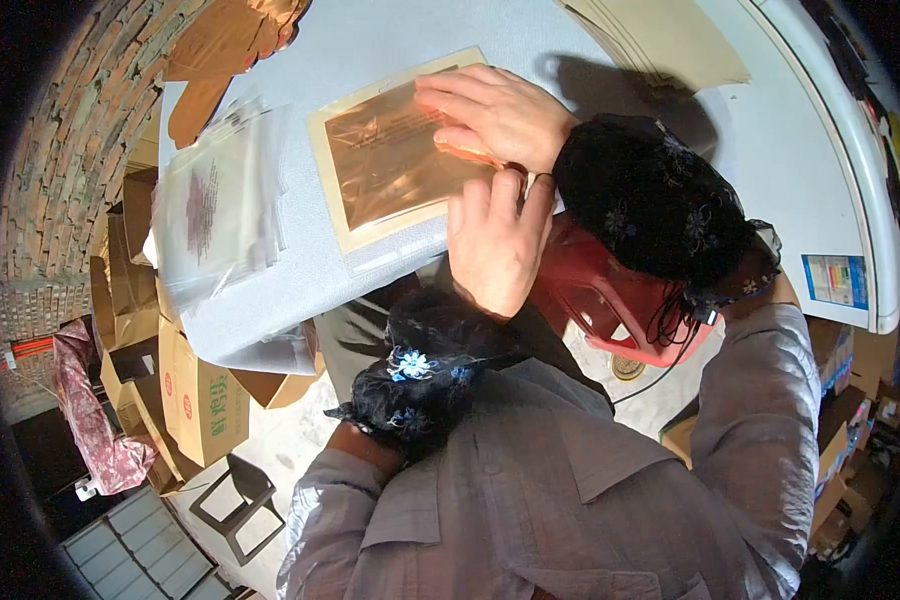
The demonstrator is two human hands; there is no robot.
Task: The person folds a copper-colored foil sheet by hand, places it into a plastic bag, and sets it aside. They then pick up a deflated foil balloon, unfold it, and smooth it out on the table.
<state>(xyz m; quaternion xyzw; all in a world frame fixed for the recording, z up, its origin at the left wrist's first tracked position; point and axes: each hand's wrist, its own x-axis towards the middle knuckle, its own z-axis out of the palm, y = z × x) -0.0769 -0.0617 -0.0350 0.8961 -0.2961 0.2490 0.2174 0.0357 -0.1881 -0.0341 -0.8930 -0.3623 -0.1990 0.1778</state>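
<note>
A shiny copper-coloured sheet (380,160), covered by clear plastic with faint print, lies on a cream card (343,215) on the table. My right hand (500,112) rests flat on the sheet's right part, fingers stretched out and thumb apart. Close below it, my left hand (498,240) is at the card's lower right edge with its fingers bent and together. A small dark, ring-like shape shows by the left fingertips; what they hold, if anything, is hidden. Black flowered sleeve covers are on both forearms.
Clear printed plastic bags (220,205) lie in a pile at the table's left. More copper-coloured pieces (225,60) are at the upper left, cream sheets (660,40) at the upper right. Cardboard boxes (205,390), a red plastic stool (610,290) and a dark stool (238,505) stand below.
</note>
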